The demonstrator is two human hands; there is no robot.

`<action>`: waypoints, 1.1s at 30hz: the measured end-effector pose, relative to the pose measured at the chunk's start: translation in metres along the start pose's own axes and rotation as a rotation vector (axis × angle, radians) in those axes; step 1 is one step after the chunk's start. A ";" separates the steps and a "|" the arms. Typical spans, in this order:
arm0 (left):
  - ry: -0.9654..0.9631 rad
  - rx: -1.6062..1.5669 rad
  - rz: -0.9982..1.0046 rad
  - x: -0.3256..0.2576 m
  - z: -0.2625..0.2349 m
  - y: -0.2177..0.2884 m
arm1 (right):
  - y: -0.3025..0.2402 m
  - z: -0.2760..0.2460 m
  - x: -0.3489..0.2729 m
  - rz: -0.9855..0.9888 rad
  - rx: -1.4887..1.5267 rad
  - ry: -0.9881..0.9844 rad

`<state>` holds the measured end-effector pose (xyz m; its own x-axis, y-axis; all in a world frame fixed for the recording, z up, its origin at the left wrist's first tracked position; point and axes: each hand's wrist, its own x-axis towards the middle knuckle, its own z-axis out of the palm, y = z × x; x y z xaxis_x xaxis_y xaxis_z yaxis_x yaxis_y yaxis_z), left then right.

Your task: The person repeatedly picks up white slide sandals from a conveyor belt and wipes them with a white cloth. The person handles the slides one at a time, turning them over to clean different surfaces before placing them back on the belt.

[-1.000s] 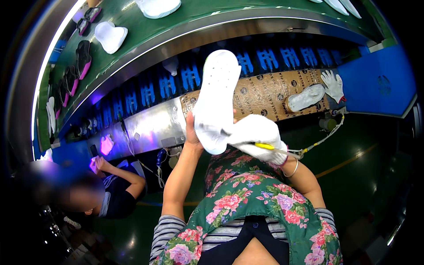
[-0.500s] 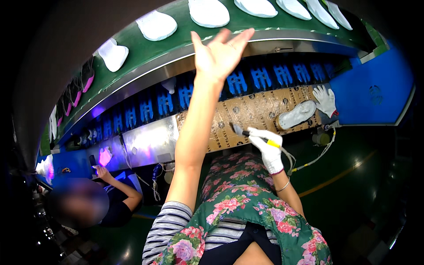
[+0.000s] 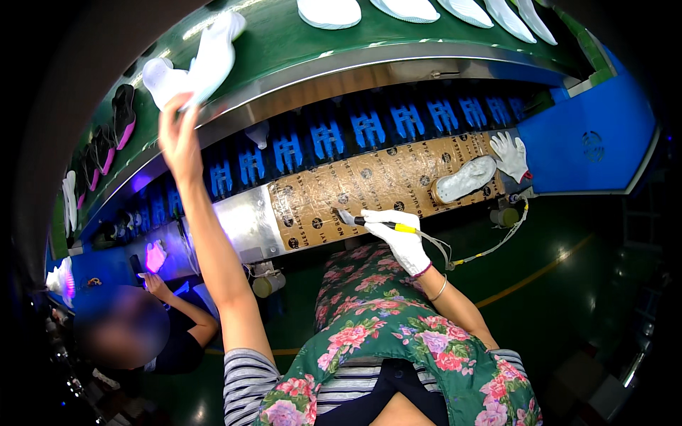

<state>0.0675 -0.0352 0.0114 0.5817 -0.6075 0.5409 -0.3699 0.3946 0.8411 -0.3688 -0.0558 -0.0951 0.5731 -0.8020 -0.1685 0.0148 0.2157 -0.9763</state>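
Note:
My bare left hand (image 3: 182, 138) reaches to the green belt at the upper left, its fingers closed on the near end of a white shoe sole (image 3: 215, 57). Beside that one, another white sole (image 3: 162, 79) lies on the belt, partly overlapped in view. My right hand (image 3: 403, 245), in a white glove, is closed around a brush (image 3: 347, 217) with a dark handle and yellow band. A thin hose trails from it. The bristles are over the brown paper-covered bench (image 3: 320, 192). At the bench's right lies a white sole-shaped pad (image 3: 465, 179).
More white soles (image 3: 329, 13) and black-and-pink shoes (image 3: 123, 117) line the belt. Blue racks (image 3: 327, 135) stand under its metal edge. A spare white glove (image 3: 510, 155) lies by a blue panel (image 3: 590, 135). Another person (image 3: 177, 326) works at the lower left.
My left hand swung left from above the belt's edge, where it was open, and took hold of a white sole. My right hand moved slightly left with the brush.

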 end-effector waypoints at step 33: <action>-0.106 -0.842 -0.994 -0.286 0.134 0.052 | -0.089 0.052 0.041 -0.934 -0.745 -0.209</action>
<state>-0.2158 0.0666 -0.0990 0.2683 -0.9229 -0.2760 0.7687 0.0325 0.6388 -0.3042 -0.0794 -0.0080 0.7156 -0.3571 0.6003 0.0575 -0.8264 -0.5602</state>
